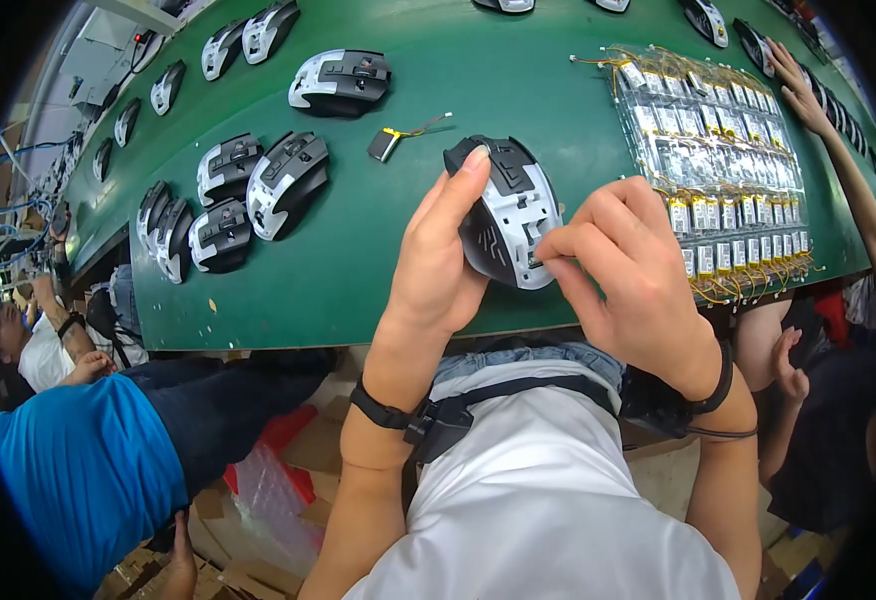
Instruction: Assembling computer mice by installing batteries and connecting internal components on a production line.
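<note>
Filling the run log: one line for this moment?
left hand: holds mouse shell | right hand: fingertips pinch at its underside | beside: tray of small batteries

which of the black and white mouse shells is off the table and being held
The mouse shell near the table's front edge, gripped by the left hand while the right hand pinches at its side. All the others lie untouched on the green table.

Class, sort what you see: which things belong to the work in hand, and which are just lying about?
In hand:
left hand
right hand
mouse shell

Lying about:
small battery with wires
tray of batteries
finished mouse shells
green table
</note>
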Tool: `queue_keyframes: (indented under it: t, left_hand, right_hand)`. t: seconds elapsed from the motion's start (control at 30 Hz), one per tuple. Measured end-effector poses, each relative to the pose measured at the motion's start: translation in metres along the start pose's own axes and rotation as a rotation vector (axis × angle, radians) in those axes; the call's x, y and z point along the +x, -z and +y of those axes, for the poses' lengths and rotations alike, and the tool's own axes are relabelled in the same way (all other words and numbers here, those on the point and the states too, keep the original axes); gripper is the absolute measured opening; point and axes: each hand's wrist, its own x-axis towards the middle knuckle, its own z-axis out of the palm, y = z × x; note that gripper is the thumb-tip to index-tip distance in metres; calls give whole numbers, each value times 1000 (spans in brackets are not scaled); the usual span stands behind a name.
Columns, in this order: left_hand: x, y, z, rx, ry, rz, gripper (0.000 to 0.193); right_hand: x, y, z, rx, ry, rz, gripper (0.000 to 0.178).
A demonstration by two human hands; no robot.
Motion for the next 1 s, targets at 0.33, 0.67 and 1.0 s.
queue_keyframes:
  t: [0.33, 0.67, 1.0]
  left_hand:
    - [-1, -6, -2, -12, 13, 60, 30]
    - [0, -11, -12, -157, -40, 175, 33]
    - [-6, -21, 2, 83, -238, 57, 49]
  right_hand:
    - [0, 4, -6, -228, 106, -46, 18]
    - [-13, -8, 5, -1, 24, 1, 26]
    - [-38, -17, -9, 512, -346, 144, 33]
